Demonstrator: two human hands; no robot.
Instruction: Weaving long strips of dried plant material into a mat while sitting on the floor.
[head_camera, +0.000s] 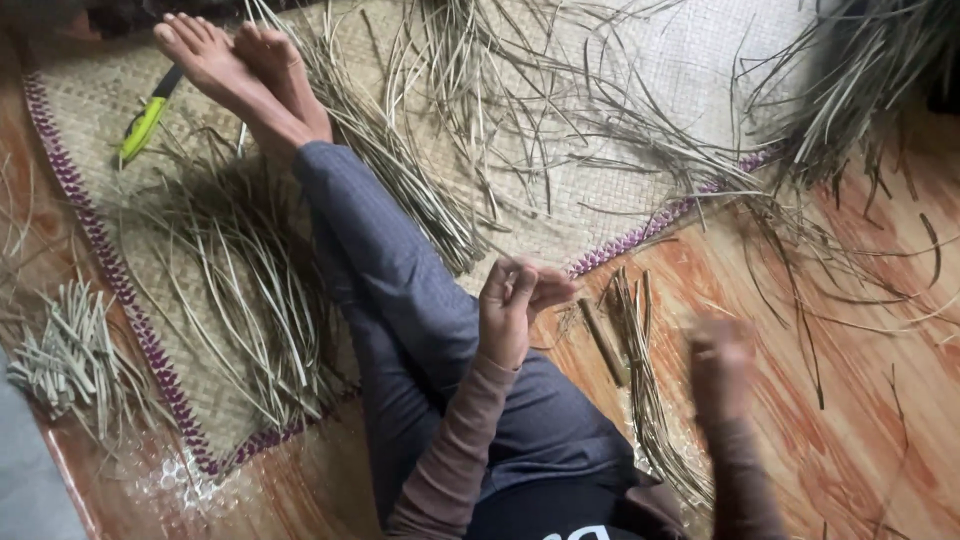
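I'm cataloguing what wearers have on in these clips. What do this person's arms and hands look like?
Both arms wear snug, long, dusty pinkish-brown knit sleeves reaching the wrists. The left hand and right hand are bare: no gloves, and no rings or watch that I can see. The right is motion-blurred.

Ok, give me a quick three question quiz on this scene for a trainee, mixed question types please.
1. True or false: the left hand is raised above the lap with its fingers curled.
2. What lies on the woven mat near the bare feet? A) a yellow-green handled knife B) a red cup C) a hammer
3. Fill in: the right hand is blurred above a bundle of dried ____ on the wooden floor.

Key: 1 true; 2 A, the knife; 3 strips, the bundle.
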